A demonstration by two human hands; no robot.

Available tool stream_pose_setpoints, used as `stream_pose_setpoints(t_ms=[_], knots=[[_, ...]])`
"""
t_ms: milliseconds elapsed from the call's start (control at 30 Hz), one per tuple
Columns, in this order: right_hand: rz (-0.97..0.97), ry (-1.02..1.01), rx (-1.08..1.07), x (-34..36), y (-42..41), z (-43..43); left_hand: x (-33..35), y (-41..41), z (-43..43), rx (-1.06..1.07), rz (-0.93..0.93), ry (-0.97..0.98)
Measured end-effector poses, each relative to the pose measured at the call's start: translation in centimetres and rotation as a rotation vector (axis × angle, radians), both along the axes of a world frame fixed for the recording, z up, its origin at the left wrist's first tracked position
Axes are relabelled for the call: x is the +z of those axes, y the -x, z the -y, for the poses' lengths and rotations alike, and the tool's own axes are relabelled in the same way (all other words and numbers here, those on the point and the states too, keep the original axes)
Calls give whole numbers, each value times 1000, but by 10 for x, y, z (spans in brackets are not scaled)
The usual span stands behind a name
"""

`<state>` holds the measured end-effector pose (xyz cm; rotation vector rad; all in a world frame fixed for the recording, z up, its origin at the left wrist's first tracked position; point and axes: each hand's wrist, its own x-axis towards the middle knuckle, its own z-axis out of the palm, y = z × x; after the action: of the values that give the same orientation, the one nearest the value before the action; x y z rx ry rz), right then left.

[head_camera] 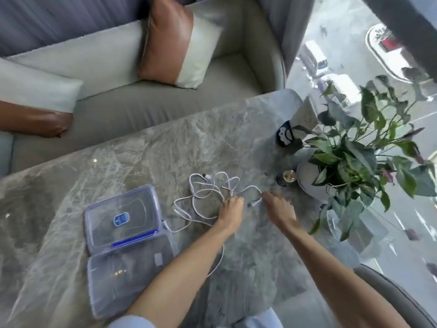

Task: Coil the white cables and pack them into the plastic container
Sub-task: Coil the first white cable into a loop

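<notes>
Our left hand (pixel 230 210) pinches the white cables (pixel 207 177), sprawled leftward. Our right hand (pixel 279 209) is blurred; its grip we cannot tell.

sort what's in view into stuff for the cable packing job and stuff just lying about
For the job:
white cables, tangled on the table
plastic container, lying open
left hand and right hand, both at the tangle

Just lying about:
potted plant
small glass jar
dark object behind the jar
sofa cushion
</notes>
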<state>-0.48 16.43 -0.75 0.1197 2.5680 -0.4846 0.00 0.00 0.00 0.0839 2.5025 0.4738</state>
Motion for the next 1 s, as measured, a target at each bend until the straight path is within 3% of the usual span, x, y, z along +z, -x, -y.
stream_pose_setpoints(t_ms=[233,433,800,867,1000], knots=[[27,-16,93,-29,-4,-8,-21,7,-26,-109,126,108],[1,-15,115,-35,-23,-6,-22,11,-24,-252,215,74],[62,83,128,-33,-57,17,-42,-31,-24,-315,177,195],[45,110,147,-26,-61,21,-28,-32,-18,-262,253,47],[-116,191,195,9,-55,32,37,-36,31,79,432,-538]])
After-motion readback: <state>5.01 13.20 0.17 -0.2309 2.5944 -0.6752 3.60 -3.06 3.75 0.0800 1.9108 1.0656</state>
